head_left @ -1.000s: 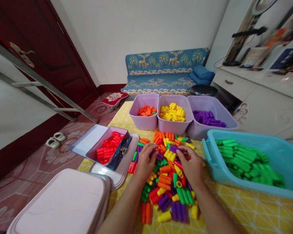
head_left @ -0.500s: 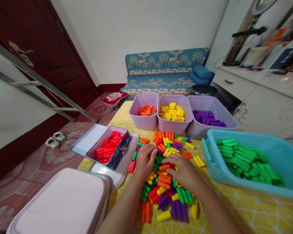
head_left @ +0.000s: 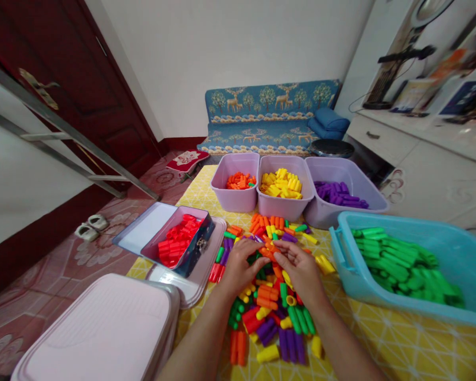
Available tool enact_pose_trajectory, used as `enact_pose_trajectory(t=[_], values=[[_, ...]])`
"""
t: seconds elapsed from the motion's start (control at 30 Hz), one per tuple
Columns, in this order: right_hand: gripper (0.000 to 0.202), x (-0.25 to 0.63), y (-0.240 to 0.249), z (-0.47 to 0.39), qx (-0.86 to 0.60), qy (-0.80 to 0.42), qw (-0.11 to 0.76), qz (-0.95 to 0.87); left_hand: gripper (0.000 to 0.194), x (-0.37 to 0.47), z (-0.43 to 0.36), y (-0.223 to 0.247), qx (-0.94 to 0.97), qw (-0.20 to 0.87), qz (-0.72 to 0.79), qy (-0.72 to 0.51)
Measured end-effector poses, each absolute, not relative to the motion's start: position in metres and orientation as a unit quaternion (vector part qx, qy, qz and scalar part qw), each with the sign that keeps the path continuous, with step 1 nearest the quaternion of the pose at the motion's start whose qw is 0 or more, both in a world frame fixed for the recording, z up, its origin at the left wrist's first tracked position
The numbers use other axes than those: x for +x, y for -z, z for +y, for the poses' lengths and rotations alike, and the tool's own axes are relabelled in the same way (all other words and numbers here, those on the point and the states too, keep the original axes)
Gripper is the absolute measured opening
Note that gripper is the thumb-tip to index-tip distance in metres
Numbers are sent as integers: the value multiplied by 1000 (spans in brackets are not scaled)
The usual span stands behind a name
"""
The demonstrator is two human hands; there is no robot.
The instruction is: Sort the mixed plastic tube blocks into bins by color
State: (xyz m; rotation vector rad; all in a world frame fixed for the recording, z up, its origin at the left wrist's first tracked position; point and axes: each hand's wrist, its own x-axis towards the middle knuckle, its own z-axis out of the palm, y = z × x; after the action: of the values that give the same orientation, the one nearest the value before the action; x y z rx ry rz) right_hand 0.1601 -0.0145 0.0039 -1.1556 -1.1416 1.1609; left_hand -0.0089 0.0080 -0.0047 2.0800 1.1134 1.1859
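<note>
A pile of mixed plastic pieces (head_left: 267, 330) in red, orange, yellow, green and purple lies on the yellow patterned cloth (head_left: 384, 344). Over its middle, my left hand (head_left: 241, 264) and my right hand (head_left: 301, 270) meet around orange pieces (head_left: 269, 252), both closed on them with fingertips. Behind the pile stand three lilac bins, holding orange pieces (head_left: 240, 181), yellow pieces (head_left: 283, 185) and purple pieces (head_left: 341, 194). Green pieces (head_left: 404, 264) fill part of the turquoise tub (head_left: 428, 227) at right. Red pieces (head_left: 178, 241) sit in the open box (head_left: 198, 243) at left.
A pale pink lid (head_left: 99, 328) lies at the front left, and another lid (head_left: 206, 264) is under the box. Past the table are a blue patterned sofa (head_left: 262, 114), a metal ladder (head_left: 75, 148) and a white cabinet (head_left: 432, 174).
My hands have come together and raised orange pieces from the pile. Purple pieces left of my left hand now show more.
</note>
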Motion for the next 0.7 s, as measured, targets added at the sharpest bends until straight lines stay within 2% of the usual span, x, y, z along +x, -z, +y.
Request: enact_pose_trajectory(t=[0.17, 0.43, 0.7], values=[[33, 159, -4, -13, -489, -496, 541, -471, 20, -10, 8, 4, 765, 263, 407, -425], [40, 157, -2, -15, -460, -508, 536, -493, 26, -10, 9, 2, 718, 311, 422, -458], [39, 161, -2, -16, -526, -462, 566, -436, 20, -9, 8, -1, 659, 307, 443, -523]])
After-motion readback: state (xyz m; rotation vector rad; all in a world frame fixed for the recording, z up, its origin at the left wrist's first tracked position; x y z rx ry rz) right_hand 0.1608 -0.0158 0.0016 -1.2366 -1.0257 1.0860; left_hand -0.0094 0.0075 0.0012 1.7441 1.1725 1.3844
